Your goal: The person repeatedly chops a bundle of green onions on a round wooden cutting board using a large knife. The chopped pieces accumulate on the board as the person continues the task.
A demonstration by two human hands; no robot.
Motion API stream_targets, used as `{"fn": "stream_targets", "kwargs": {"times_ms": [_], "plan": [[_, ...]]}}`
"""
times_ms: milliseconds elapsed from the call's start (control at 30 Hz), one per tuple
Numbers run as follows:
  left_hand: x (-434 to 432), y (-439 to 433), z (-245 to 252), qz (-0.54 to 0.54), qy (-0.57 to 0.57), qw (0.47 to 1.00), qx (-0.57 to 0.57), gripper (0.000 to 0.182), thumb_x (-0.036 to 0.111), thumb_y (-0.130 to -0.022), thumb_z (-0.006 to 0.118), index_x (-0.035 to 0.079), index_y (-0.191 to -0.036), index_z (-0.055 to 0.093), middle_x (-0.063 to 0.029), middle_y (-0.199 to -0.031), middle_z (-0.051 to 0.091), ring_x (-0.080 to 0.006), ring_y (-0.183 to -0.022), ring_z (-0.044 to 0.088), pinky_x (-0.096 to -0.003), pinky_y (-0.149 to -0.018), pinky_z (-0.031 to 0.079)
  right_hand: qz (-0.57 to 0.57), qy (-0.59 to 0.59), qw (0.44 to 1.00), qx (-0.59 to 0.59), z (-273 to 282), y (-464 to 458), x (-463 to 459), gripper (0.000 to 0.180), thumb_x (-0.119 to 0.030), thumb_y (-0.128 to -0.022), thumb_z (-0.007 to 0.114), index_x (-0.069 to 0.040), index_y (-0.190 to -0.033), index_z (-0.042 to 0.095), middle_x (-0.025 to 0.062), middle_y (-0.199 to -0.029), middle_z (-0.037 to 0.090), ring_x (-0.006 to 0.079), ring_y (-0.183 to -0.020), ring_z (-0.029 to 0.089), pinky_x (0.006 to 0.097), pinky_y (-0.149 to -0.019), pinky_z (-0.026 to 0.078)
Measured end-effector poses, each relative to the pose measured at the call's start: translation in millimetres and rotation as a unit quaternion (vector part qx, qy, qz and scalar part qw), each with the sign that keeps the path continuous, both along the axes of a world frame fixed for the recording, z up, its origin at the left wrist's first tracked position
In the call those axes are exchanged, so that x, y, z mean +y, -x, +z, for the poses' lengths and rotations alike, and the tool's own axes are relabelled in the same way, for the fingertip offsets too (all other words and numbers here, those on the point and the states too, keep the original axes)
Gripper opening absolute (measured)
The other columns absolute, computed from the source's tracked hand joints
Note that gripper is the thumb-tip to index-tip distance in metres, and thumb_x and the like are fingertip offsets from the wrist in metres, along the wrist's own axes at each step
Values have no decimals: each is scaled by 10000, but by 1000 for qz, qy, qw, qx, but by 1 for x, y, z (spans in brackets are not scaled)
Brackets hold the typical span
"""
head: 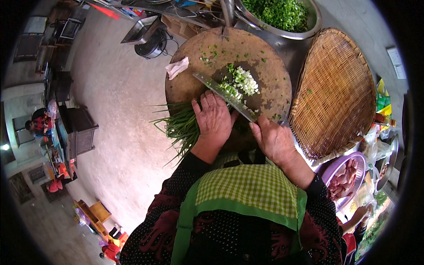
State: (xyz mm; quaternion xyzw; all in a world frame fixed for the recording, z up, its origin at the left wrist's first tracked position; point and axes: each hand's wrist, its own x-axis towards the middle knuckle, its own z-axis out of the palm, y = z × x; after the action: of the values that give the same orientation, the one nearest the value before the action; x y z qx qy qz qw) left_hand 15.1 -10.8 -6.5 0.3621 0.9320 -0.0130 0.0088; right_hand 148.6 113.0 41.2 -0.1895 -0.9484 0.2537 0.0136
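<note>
A thick round wooden chopping block [278, 69] lies before me. My right hand [276, 139] grips the handle end of a cleaver [228, 99], whose blade slants up to the left across the block. Against the near side of the blade my left hand [213, 116] presses down on a bunch of green onions [182, 124]; their long green leaves hang past the block's left edge. Chopped white and green onion pieces [245, 81] are heaped just beyond the blade. A crumpled pale pink scrap [177, 68] rests at the block's left rim. My fingers partly hide the stalks.
A steel bowl of chopped greens [318, 20] stands at the far right. Right of the block leans a woven bamboo tray [334, 96]; nearer is a purple basin [361, 162] with raw meat [343, 179]. A co-worker's arm [354, 218] shows at lower right. Left is floor with an electric pot [149, 49].
</note>
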Motion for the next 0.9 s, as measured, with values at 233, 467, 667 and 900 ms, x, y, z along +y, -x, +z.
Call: {"fn": "stream_targets", "kwargs": {"times_ms": [233,467,667,900], "plan": [[-2,6,-12,-6,10,1000,21,578,393,-832,676,-65,-1164,554,-172,-1170,539,-312,-1077,514,-485,-1006,371,28,-16,999,14,6,-2,8,338,-377,-966,564,-74,-817,552,151,-575,609,338,-522,635,443,-477,519],[-2,6,-10,-14,48,999,8,565,385,-831,676,-52,-1170,560,-174,-1158,549,-307,-1057,516,-483,-994,372,49,-34,998,10,9,2,15,330,-363,-968,572,-76,-808,544,136,-557,597,318,-508,637,415,-451,524],[-1,8,-9,-50,14,997,58,461,344,-826,671,-45,-1057,582,-173,-1072,550,-310,-990,526,-449,-890,412,60,-17,998,5,15,8,22,328,-345,-962,585,-78,-775,547,132,-553,599,324,-512,641,416,-459,532],[0,9,-11,-63,41,993,90,388,283,-857,598,-42,-1066,578,-172,-1043,567,-305,-973,532,-444,-883,413,59,-1,998,-37,5,36,18,328,-353,-978,547,-70,-815,574,177,-604,621,365,-555,644,465,-511,534]]}}
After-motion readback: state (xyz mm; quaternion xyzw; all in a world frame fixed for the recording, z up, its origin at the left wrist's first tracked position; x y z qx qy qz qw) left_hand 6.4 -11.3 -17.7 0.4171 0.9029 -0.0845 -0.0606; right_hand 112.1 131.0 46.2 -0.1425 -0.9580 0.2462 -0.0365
